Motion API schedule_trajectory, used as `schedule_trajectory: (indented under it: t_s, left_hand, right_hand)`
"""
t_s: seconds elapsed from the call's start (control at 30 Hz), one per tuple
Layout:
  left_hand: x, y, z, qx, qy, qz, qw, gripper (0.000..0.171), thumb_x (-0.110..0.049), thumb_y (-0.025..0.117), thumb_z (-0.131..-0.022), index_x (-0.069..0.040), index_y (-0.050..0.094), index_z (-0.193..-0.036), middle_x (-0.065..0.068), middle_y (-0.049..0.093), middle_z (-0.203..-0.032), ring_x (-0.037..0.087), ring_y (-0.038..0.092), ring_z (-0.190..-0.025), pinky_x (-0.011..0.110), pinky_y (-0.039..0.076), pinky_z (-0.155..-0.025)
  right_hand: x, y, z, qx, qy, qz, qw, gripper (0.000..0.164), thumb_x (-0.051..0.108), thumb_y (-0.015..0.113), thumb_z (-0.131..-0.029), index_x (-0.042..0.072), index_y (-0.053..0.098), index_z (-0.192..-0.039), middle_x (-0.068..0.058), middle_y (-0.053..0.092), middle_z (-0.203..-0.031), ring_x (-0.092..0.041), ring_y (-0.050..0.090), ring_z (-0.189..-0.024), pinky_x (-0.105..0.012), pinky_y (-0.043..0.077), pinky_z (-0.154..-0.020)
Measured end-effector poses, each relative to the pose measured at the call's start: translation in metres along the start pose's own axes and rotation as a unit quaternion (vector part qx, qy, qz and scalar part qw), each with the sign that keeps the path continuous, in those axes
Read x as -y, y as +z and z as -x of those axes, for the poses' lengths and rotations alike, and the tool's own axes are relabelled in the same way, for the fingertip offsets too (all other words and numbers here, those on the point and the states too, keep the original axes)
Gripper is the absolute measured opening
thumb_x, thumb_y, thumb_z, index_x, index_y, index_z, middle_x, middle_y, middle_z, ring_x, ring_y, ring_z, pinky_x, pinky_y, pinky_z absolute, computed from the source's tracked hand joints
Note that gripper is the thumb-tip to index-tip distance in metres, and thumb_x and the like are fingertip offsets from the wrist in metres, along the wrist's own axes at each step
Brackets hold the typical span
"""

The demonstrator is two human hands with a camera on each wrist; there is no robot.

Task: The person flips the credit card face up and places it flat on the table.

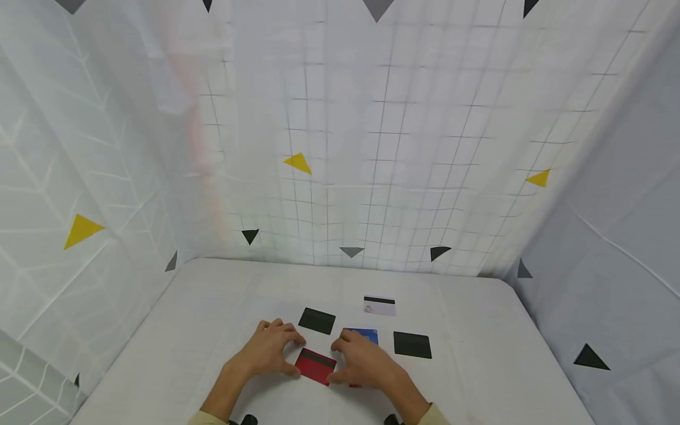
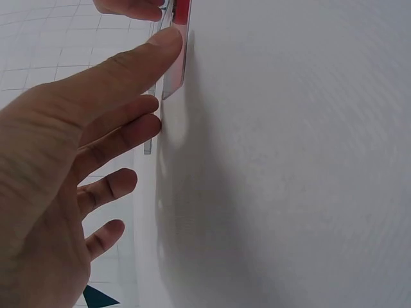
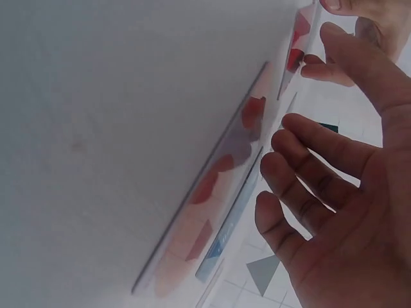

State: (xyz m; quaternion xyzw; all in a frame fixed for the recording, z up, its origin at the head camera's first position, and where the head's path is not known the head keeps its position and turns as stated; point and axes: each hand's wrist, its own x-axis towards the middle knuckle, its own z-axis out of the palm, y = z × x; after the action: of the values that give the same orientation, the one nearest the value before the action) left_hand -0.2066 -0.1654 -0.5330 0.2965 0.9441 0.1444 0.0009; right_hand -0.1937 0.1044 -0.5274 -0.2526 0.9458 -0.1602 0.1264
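A red card with a dark stripe (image 1: 316,366) lies flat on the white table between the two hands. My left hand (image 1: 272,349) is at its left side, the thumb tip right at the card's edge and the other fingers spread toward the table beyond. From the right, my right hand (image 1: 366,358) reaches over the table, its thumb at the card's lower right corner and its fingers loosely bent. Under the right hand, a second red card (image 1: 355,386) shows only a sliver. Just past its fingers lies a blue card (image 1: 368,334), partly hidden.
Beyond the left hand lies a black card (image 1: 317,320). Another black card (image 1: 412,345) is to the right of the right hand, and a white card with a black stripe (image 1: 379,306) lies farther back. White patterned curtains (image 1: 340,200) enclose the table's far side and flanks.
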Motion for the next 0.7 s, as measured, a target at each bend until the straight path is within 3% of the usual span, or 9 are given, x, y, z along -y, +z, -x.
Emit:
schedule_trajectory:
  t_s: [0.4,0.7]
  left_hand:
    - [-0.0004,0.0037,-0.0002,0.009,-0.003,0.003,1.0,0.052,-0.051,0.09,-0.065,-0.031,0.074,-0.11,-0.019,0.064,-0.103,0.01,0.05,-0.098,0.05,0.037,-0.089]
    - [-0.0044,0.0035,-0.0009,0.007,-0.009,0.011,0.9999,0.05,-0.049,0.09,-0.066,-0.031,0.073,-0.109,-0.018,0.064,-0.102,0.009,0.049,-0.097,0.051,0.036,-0.091]
  right_hand:
    - [0.006,0.0076,-0.0005,-0.021,-0.035,0.059,0.997,0.069,0.071,0.077,-0.071,0.023,0.069,-0.12,0.008,0.058,-0.111,-0.012,0.056,-0.101,-0.04,0.053,-0.092]
    - [0.0082,0.0068,-0.0017,-0.03,-0.035,0.103,0.994,0.075,0.076,0.075,-0.068,0.023,0.068,-0.121,0.006,0.059,-0.111,-0.017,0.058,-0.108,-0.043,0.053,-0.093]
